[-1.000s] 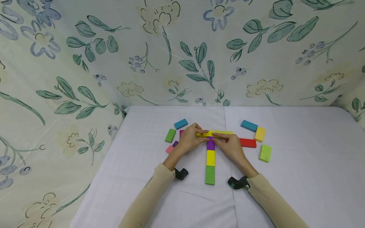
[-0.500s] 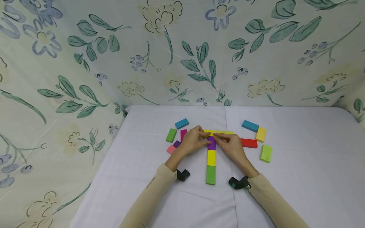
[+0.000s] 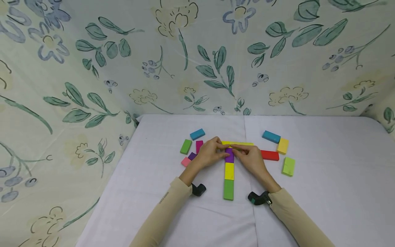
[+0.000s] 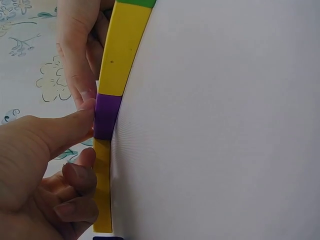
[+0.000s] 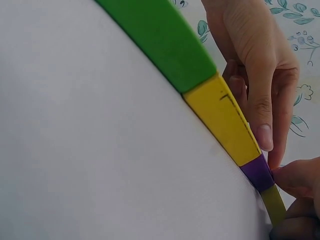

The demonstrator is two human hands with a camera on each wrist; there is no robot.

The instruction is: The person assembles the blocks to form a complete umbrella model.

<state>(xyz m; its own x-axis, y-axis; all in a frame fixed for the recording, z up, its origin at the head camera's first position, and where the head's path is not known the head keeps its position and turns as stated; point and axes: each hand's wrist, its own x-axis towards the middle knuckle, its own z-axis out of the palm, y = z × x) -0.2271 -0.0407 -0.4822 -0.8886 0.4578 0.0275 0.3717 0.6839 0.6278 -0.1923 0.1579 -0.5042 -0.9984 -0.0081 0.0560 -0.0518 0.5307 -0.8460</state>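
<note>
Flat coloured blocks lie in a T: a yellow crossbar (image 3: 242, 143), then a purple block (image 3: 229, 159), a yellow block (image 3: 229, 171) and a green block (image 3: 228, 189) running toward the near side. At the joint of crossbar and stem, my left hand (image 3: 210, 152) comes from the left, its thumb touching the purple block (image 4: 106, 117) and its fingers curled beside the yellow piece (image 4: 102, 185). From the other side my right hand (image 3: 250, 158) holds the same spot, thumb against the purple block (image 5: 258, 172). The fingers partly hide the crossbar's middle.
Left of the hands lie a blue block (image 3: 197, 134), a green one (image 3: 186, 146), a magenta one (image 3: 199, 145), a dark purple one (image 3: 192, 156) and a pink one (image 3: 185, 162). On the right are blue (image 3: 271, 136), yellow (image 3: 282, 146), red (image 3: 270, 155) and lime (image 3: 288, 166) blocks.
My left hand has slid slightly right along the crossbar, uncovering more of the magenta block. The right hand keeps its place, and the stem blocks stay lined up.
</note>
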